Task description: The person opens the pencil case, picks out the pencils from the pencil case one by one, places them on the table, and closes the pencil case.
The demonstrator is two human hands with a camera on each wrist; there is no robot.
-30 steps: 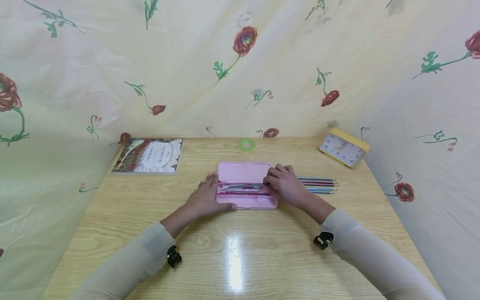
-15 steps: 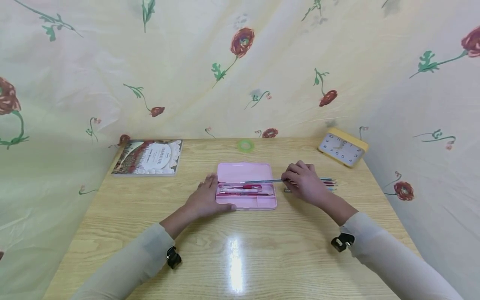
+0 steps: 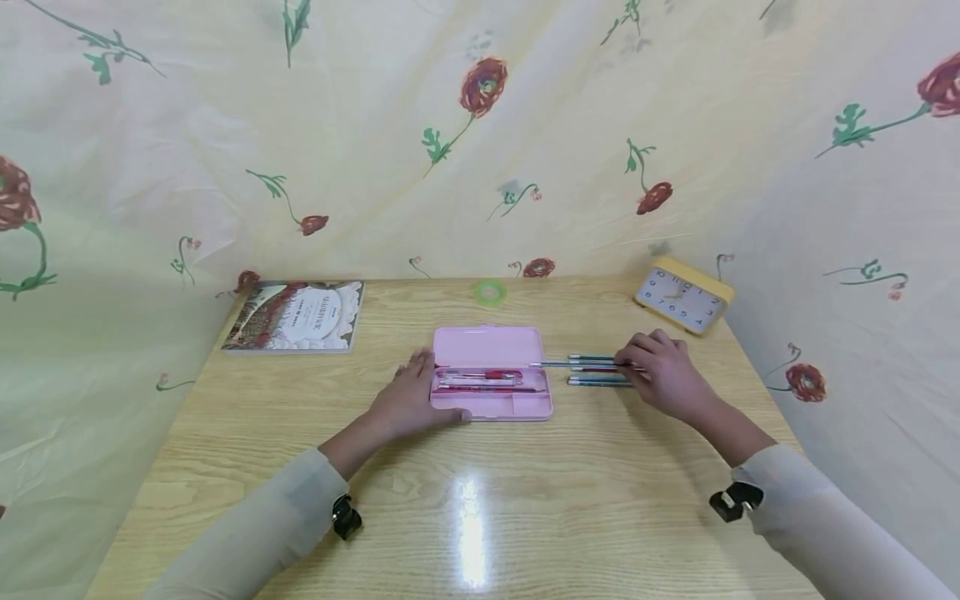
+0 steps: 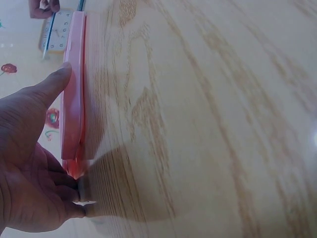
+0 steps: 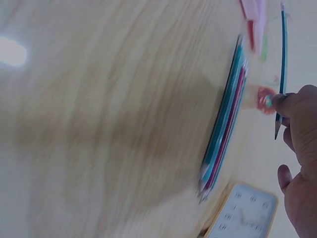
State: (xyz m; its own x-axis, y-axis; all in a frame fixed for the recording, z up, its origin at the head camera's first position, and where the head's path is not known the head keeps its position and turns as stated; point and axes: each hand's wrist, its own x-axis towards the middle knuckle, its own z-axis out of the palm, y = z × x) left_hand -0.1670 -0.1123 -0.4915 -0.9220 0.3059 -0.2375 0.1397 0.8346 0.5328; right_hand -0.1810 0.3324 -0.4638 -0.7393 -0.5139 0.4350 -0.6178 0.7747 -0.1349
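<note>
A pink pencil case [image 3: 487, 346] lies open on the wooden table, with a red pen [image 3: 498, 375] and a red pencil [image 3: 480, 389] among the items in its long compartment. My left hand [image 3: 405, 402] rests against the case's left end, fingers extended and thumb [image 4: 60, 74] on the front wall. To the right of the case, my right hand [image 3: 663, 375] pinches a blue-green pencil [image 5: 284, 54] near its sharpened tip; its other end points at the case. Several pencils [image 5: 223, 119] lie side by side on the table under that hand, partly hidden by it in the head view.
A yellow-framed clock [image 3: 684, 296] stands at the back right. At the back left lies a book [image 3: 296, 317] with a flowered cover. A green roll of tape [image 3: 491, 292] sits behind the case, near the floral curtain [image 3: 360, 125].
My right hand has moved right from the pencil case, drawing the blue-green pencil out over the pencils on the table. My left hand has stayed at the case.
</note>
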